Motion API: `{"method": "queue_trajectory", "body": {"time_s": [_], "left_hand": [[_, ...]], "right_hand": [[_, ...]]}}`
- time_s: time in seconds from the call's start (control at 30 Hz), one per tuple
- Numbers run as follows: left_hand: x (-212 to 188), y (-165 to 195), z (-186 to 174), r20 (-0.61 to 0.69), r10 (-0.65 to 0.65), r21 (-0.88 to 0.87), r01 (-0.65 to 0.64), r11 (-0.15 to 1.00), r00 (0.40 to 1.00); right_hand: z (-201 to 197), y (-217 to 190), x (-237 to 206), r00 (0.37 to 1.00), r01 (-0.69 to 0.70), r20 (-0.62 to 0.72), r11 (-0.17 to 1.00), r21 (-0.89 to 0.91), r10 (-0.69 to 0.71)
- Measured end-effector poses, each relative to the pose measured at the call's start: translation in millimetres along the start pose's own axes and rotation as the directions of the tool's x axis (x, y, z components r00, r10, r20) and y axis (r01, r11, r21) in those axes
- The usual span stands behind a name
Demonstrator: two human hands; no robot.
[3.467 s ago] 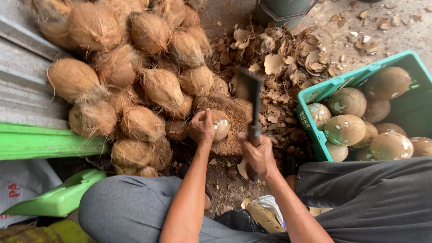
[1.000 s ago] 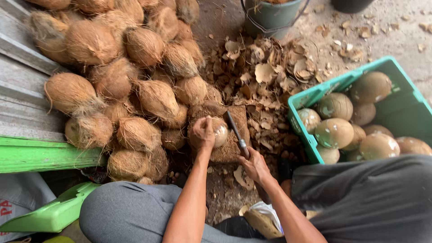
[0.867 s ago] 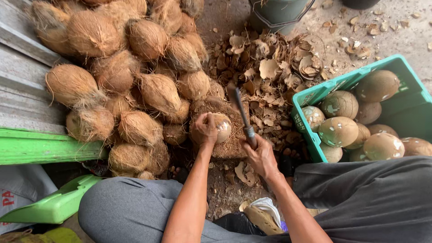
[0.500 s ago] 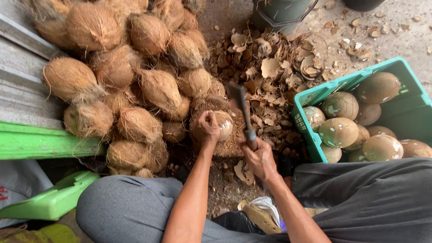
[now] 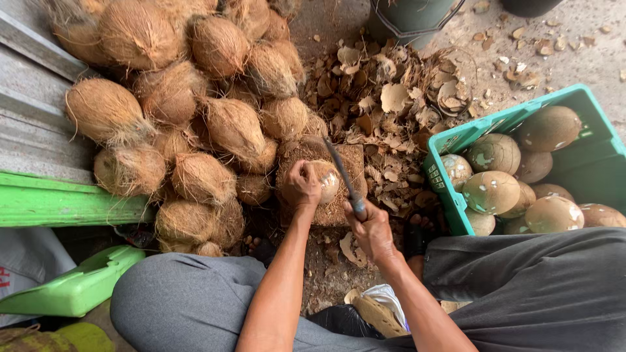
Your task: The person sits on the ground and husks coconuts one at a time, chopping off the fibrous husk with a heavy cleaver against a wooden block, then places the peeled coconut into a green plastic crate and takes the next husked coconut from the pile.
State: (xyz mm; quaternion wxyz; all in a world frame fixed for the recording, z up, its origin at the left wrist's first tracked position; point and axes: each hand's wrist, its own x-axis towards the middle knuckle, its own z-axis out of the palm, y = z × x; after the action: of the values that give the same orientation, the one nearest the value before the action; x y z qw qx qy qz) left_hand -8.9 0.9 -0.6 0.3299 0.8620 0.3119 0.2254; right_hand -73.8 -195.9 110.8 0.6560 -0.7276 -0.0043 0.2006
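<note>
Head view: partly husked coconut (image 5: 326,181) sits on fibrous chopping block (image 5: 339,208), at foot of pile of unhusked coconuts (image 5: 195,117). Left hand (image 5: 301,186) closed over coconut's left side. Right hand (image 5: 373,228) wrapped tight round handle of cleaver (image 5: 340,171), blade against coconut's right edge. Husk scraps (image 5: 391,98) lie beyond. Green crate (image 5: 515,120) of peeled coconuts (image 5: 490,191) stands right.

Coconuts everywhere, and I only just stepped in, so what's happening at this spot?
A seated person steadies a partly peeled coconut on a fibre-covered chopping block with the left hand. The right hand grips a cleaver, its blade laid against the coconut. A heap of husked brown coconuts lies to the left, shell chips lie beyond the block, and a green crate on the right holds trimmed pale coconuts.
</note>
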Motion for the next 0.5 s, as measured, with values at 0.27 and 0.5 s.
{"method": "queue_trajectory", "body": {"time_s": [0.27,0.5], "left_hand": [[5,7,-2,0.131,-0.077,-0.093,0.09,0.992,0.988],[-4,20,-19,0.14,-0.203,-0.037,0.21,0.977,0.969]], "right_hand": [[-2,6,7,0.99,-0.077,-0.141,0.938,-0.338,0.031],[7,-13,0,0.977,-0.208,-0.052,0.872,-0.444,0.207]]}}
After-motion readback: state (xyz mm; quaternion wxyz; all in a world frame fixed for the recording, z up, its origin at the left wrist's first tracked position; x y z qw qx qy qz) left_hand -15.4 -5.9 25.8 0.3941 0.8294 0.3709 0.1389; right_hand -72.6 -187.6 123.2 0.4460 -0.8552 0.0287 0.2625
